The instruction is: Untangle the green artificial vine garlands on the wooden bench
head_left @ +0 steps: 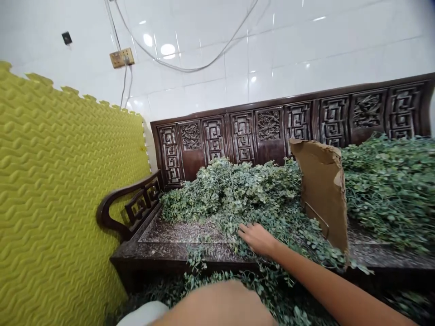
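Note:
My right hand (257, 238) reaches in from the lower right and rests on the front of a pile of leafy green garlands (238, 188). Its fingers are bent into the leaves and look closed on some strands; the fingertips are partly hidden. The pile lies on a dark carved wooden bench (156, 249), and some strands hang over its front edge. I cannot see my left hand. A blurred, rounded patch of bare skin, perhaps a knee, fills the bottom centre.
A torn brown cardboard piece (321, 194) stands upright between this pile and another heap of garlands (394, 190) on the right. A yellow foam mat (68, 190) stands at the left. More foliage lies below the bench edge. Behind are white tiles, a socket and cables.

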### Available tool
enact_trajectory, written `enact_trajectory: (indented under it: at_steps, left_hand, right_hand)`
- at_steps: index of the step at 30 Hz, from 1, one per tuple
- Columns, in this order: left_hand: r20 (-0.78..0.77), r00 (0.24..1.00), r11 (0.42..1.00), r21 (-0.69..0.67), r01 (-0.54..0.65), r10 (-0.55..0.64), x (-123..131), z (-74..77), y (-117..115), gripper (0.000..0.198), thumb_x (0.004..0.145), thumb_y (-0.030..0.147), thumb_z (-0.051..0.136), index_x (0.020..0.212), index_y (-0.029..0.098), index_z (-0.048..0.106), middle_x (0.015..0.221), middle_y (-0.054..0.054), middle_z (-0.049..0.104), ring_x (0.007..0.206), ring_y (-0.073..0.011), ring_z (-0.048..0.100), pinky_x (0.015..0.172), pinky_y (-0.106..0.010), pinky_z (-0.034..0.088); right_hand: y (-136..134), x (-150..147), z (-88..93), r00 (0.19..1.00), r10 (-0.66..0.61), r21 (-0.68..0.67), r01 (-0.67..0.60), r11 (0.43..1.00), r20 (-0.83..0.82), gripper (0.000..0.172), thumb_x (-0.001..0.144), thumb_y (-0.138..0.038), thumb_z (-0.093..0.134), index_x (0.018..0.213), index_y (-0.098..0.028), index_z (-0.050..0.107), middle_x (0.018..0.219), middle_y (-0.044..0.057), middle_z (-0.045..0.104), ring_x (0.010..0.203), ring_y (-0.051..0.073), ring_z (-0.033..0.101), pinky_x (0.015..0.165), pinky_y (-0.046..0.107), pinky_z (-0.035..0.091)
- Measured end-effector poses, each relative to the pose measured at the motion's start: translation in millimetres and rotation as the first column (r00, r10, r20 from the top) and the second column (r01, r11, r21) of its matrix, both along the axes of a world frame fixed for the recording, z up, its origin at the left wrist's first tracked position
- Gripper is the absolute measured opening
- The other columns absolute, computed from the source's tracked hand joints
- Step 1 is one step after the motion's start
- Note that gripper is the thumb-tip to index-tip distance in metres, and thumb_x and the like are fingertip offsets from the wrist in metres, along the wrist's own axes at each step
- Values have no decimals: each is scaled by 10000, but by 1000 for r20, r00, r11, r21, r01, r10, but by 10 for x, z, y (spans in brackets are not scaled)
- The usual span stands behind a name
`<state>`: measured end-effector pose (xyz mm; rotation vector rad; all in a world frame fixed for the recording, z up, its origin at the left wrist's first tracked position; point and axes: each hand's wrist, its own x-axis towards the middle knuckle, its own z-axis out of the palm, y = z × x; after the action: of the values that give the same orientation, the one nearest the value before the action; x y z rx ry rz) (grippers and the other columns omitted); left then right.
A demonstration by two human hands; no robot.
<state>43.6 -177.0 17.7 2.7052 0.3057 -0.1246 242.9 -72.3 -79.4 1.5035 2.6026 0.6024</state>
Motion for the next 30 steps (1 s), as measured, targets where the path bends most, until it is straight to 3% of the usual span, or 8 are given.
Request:
enact_trajectory:
  at_steps: [3,5,9,12,15,19,23,30]
  left_hand:
    - [144,971,978,59,-200,190,-146,220,153,160,894,313,552,795,238,653,721,-19,666,674,-197,600,700,-332,423]
    - [185,934,952,-75,-298,307,-232,266,346,249,929,390,489,909,223,672,767,-19,669,665,-177,587,641,-291,416]
    - [-16,961,912,-309,-268,277,-427,36,783,378,878,530,537,1011,210,687,935,-34,694,808,-187,623,689,-257,449]
    - [-108,922,883,-266,-387,371,-574,-157,1034,372,815,499,622,1041,210,680,969,-43,698,843,-206,631,711,-267,457]
    - [35,868,851,-225,-475,495,-654,-207,1183,331,834,454,585,1010,187,672,996,-57,687,904,-221,622,769,-290,463]
    - [216,754,782,-241,-575,620,-631,-213,1269,308,848,395,534,1023,160,632,988,-70,656,899,-221,602,803,-324,475]
    - [385,635,734,-216,-644,670,-518,-276,1257,442,861,375,523,1247,159,506,1104,-91,580,856,-194,575,827,-360,484]
    - [410,636,748,-228,-623,654,-315,-237,1107,904,753,601,676,1459,212,268,1418,-162,405,1180,-283,505,959,-409,456]
  right_hand:
    - [-40,-2,35,996,-41,-45,38,998,-85,299,780,-87,596,1073,-142,616,1185,185,607,934,273,641,725,334,466]
    - [-54,25,76,985,-71,-79,59,995,-158,266,796,-91,573,1051,-149,621,1205,185,599,941,263,639,740,325,461]
    - [-64,33,206,916,-126,-109,91,990,-380,269,848,-125,498,1070,-187,638,1121,129,640,869,215,650,735,294,455]
    - [-18,-17,323,779,-149,-87,121,989,-609,378,924,-187,378,1250,-212,567,1001,86,662,816,201,637,730,301,459]
    - [76,-78,406,583,-152,-105,114,988,-798,429,959,-283,294,1313,-189,516,816,46,634,704,191,606,674,302,470]
    - [206,-153,444,329,-179,-187,9,982,-927,466,907,-275,295,1277,-111,526,696,23,574,623,177,596,617,293,503]
    - [269,-257,479,170,-200,-222,-125,967,-965,444,844,-254,374,1227,-117,553,695,20,582,630,171,602,625,292,521]
    - [127,-440,560,180,-137,-182,-267,946,-974,287,855,-287,430,1010,-173,643,756,24,627,713,174,584,703,291,479]
